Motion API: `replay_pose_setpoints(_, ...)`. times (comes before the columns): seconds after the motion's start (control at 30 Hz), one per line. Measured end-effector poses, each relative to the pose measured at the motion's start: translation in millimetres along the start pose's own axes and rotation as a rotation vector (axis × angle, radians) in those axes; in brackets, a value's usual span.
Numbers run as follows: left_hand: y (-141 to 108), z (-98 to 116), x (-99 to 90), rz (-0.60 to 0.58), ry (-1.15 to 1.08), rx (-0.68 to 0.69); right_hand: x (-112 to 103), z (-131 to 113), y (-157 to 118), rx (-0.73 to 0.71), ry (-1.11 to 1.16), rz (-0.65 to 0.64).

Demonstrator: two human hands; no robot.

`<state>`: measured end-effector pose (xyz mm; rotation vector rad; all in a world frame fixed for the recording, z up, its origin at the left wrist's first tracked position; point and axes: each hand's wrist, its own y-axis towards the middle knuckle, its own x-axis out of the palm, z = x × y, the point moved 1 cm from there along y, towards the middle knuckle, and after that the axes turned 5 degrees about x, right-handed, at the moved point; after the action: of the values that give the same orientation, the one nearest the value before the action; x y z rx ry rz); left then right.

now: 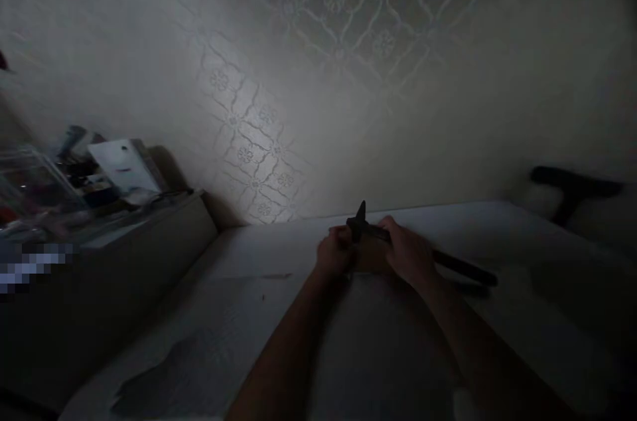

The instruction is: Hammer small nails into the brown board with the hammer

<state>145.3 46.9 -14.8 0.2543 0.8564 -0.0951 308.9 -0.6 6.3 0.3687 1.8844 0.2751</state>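
A dark hammer [465,267] lies slantwise in my right hand [408,250], which is closed round its handle close to the head. The handle's free end sticks out to the right, past my wrist. At the hammer's head, my left hand [334,252] has its fingers curled together; what they pinch, if anything, is too dark to make out. Between my hands, under the hammer, a light brown piece [371,256], perhaps wood or cardboard, rests on the pale table [293,248].
A patterned wall [318,102] rises behind the table. To the left, a cabinet [164,248] carries a white box [124,165] and clutter. A dark T-shaped object [572,188] stands at the right. A dark grey sheet-like patch [169,374] lies at front left.
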Motion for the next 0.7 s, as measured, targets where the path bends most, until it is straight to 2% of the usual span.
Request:
replay_pose_setpoints(0.17, 1.0, -8.5, -16.5, -0.064, 0.006, 0.043, 0.7, 0.2, 0.4, 0.022, -0.004, 0.009)
replay_pose_setpoints(0.23, -1.0, -10.9, -24.8, -0.134, 0.044, 0.057, 0.8, -0.2, 0.1, 0.021, -0.002, 0.008)
replay_pose_setpoints(0.37, -7.9, -13.2, -35.9, -0.287, 0.271, -0.011, 1.7, -1.2, -0.7, -0.011, 0.008, -0.008)
replay_pose_setpoints(0.5, -14.4, -11.3, -39.4, -0.366, 0.415, -0.135, 2.8, -0.8, -0.3, 0.013, 0.017, 0.010)
replay_pose_setpoints(0.6, -16.8, -8.4, -39.3, -0.423, 0.418, -0.143, 3.8, -0.5, 0.1, 0.002, 0.019, -0.011)
replay_pose_setpoints(0.7, -17.4, -7.6, -39.1, -0.433, 0.424, -0.143, 3.8, -0.1, 0.4, 0.027, 0.020, -0.009)
